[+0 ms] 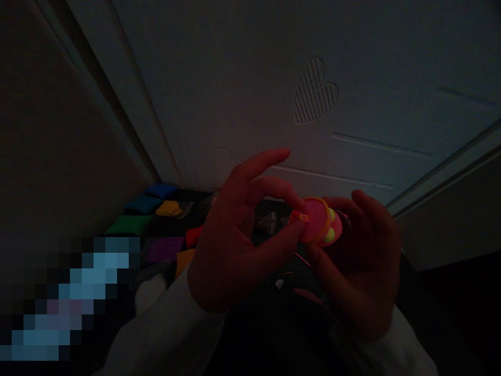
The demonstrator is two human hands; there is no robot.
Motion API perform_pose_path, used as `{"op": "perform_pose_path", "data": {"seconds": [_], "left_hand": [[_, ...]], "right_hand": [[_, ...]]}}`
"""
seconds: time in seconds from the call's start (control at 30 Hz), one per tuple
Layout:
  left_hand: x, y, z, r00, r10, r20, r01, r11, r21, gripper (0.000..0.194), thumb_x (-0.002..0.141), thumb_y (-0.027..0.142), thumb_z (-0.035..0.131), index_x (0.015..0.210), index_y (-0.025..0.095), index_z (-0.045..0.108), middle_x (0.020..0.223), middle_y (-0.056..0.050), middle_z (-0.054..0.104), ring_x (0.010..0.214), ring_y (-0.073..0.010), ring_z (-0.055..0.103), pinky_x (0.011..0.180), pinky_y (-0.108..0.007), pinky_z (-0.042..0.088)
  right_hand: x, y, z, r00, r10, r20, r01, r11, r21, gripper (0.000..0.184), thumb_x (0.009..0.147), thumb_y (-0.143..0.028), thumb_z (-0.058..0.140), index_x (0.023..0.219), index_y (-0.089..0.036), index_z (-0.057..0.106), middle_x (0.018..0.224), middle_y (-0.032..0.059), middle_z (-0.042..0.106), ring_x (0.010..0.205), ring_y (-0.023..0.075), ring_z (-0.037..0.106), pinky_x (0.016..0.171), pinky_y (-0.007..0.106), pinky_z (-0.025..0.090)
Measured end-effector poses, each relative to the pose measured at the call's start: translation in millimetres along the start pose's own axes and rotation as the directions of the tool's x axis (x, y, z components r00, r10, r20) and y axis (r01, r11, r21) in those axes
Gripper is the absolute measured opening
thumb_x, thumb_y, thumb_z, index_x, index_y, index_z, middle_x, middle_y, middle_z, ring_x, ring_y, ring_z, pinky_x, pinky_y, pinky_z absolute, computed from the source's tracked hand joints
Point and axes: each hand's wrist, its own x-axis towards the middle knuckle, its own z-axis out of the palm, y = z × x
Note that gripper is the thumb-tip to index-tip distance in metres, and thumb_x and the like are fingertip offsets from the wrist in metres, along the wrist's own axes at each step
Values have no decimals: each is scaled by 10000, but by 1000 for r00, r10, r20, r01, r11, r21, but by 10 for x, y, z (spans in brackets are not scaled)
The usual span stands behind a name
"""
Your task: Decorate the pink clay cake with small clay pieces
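In the dim light, a small pink clay model [316, 222] with an orange rim and yellow-green balls is held up between both hands. My right hand [362, 261] grips its right side between thumb and fingers. My left hand [242, 235] pinches a tiny orange-red piece [300, 216] between thumb and index finger against the model's left face. The other left fingers stretch out above. Where the right fingertips lie behind the model is hidden.
Blue, green, yellow, purple [164, 249], red and orange packets lie at the left on a dark surface. A white lump [151, 292] sits near my left sleeve. Clear bags [268, 223] and small scraps [279, 284] lie below the hands. A pale panel with embossed hearts [315, 91] stands behind.
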Motion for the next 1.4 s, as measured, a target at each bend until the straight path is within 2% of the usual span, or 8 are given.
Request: {"op": "perform_pose_path", "data": {"seconds": [0.13,0.3,0.47,0.67,0.87,1.23,1.4], "left_hand": [[14,2,-21,999,34,-1,-34,999,10,665,652,38,657,1238,240,417,887,18,609,973,-152,564,827,-260,485],[43,44,-40,998,54,-21,-54,998,23,600,647,58,665,1183,245,468,857,25,602,917,-147,581,783,-267,489],[44,43,-34,999,27,-42,-28,1000,-8,618,651,50,657,1206,218,442,840,19,605,921,-144,570,809,-270,474],[25,41,-32,996,27,-84,-24,999,41,641,634,44,667,1209,222,446,823,14,608,925,-167,569,902,-324,430],[4,63,-27,996,0,-95,8,996,87,644,634,68,674,1205,263,451,805,17,613,948,-191,566,898,-349,430],[25,61,-12,995,8,-99,3,994,109,590,656,84,673,1173,288,473,773,38,614,902,-171,591,793,-317,481],[36,71,-12,996,-7,-91,12,998,59,566,656,95,672,1158,277,483,788,37,606,908,-150,580,806,-294,489]], "right_hand": [[14,20,-6,998,-66,6,66,998,-22,661,666,4,592,1213,-328,428,1155,20,521,1036,180,553,874,374,494],[11,13,-25,1000,10,12,-10,1000,27,661,667,-19,609,1218,-336,428,1149,9,530,1023,162,559,845,325,507],[5,13,-37,998,62,5,-62,997,53,639,683,-44,616,1215,-342,426,1153,4,528,1038,153,555,880,324,485],[-3,8,-18,999,50,7,-50,998,46,648,685,-30,609,1220,-344,421,1151,9,523,1027,150,554,877,327,478],[-4,-1,-14,999,38,13,-39,999,35,652,679,-10,604,1214,-336,425,1153,14,523,1045,161,549,891,338,468],[0,19,-19,1000,16,25,-17,999,41,662,677,12,593,1225,-317,419,1159,20,523,1044,149,553,873,305,484],[-11,11,-15,999,29,19,-30,998,56,657,674,5,599,1220,-318,429,1152,11,531,1036,139,558,879,291,484]]}}
